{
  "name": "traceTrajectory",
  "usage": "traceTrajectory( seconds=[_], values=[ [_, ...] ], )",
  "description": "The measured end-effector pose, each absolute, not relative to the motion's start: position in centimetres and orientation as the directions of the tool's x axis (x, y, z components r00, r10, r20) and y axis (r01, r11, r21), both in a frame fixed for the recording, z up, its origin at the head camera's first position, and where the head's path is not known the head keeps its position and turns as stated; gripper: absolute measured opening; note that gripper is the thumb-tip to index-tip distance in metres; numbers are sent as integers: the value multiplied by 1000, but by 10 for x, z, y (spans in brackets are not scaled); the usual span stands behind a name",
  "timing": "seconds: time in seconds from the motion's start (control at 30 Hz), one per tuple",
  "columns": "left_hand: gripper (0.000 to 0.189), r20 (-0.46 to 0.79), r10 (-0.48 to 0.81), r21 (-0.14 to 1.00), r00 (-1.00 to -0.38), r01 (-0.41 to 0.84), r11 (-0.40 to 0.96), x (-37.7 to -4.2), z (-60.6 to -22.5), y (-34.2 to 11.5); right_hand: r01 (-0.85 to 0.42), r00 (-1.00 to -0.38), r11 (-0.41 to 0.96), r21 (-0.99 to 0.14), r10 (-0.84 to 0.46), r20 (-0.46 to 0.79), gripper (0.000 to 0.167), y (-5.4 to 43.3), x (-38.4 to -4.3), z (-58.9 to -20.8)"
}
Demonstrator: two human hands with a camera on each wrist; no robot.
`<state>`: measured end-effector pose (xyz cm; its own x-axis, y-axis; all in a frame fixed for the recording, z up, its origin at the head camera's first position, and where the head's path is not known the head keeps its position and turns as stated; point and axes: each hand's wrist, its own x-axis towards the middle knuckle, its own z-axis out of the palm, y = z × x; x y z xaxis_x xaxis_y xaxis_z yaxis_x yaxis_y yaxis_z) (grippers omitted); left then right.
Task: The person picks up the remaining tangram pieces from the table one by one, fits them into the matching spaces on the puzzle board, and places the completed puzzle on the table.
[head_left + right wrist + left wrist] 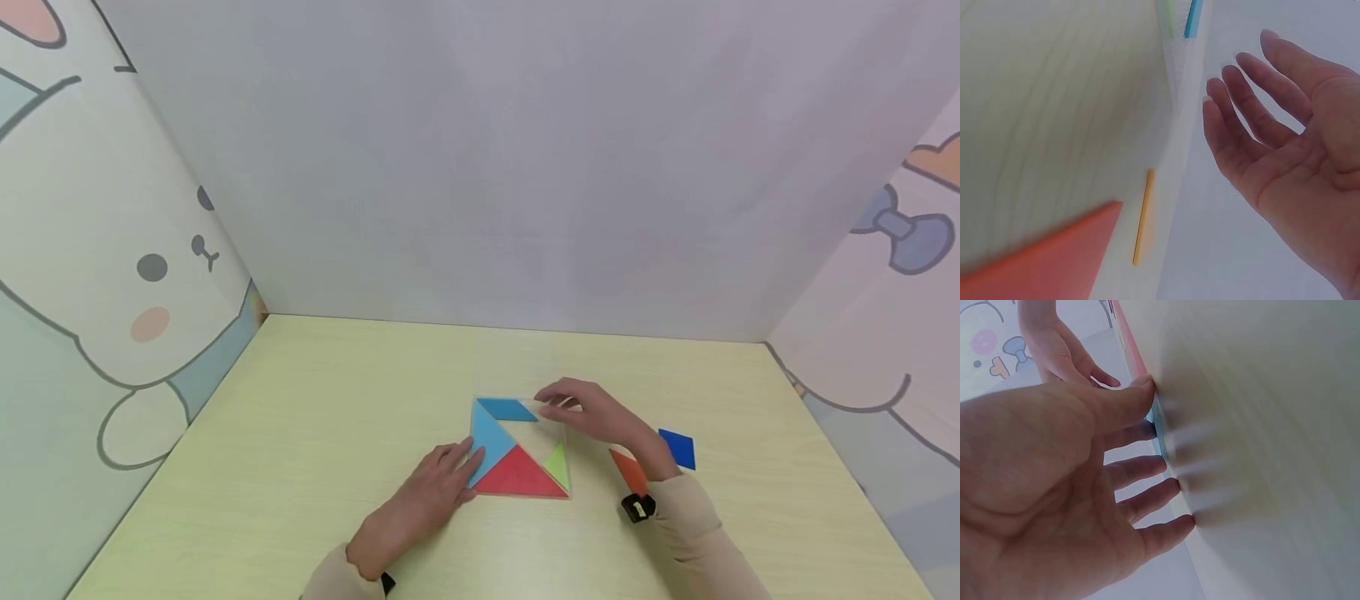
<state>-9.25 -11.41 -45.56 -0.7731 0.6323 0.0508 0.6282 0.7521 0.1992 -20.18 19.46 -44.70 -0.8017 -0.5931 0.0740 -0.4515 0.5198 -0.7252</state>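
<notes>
Your left fingers, fairly straight, rest at left edge of tray point(537, 435); light-blue triangle point(489, 442) just beside them. Your right hand point(588, 412) holds nothing, fingers loosely bent, parallelogram point(504, 409) just left of fingertips. Dark-blue piece point(679, 450), orange piece point(628, 471) lie behind right fingers, on surface point(360, 392).

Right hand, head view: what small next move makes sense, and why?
Probably reach for the orange-red piece: the right hand appears empty, that piece lies loose on the table, and the tray has an uncovered gap, while the left hand touches its edge.
</notes>
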Motion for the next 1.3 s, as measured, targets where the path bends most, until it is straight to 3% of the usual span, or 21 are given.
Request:
traceTrajectory(
  seconds=[1.3],
  values=[
    [56,63,639,196,-766,638,745,-94,-455,-114,-318,-888,614,-723,-461,-1,35,265,-180,-429]
  ],
)
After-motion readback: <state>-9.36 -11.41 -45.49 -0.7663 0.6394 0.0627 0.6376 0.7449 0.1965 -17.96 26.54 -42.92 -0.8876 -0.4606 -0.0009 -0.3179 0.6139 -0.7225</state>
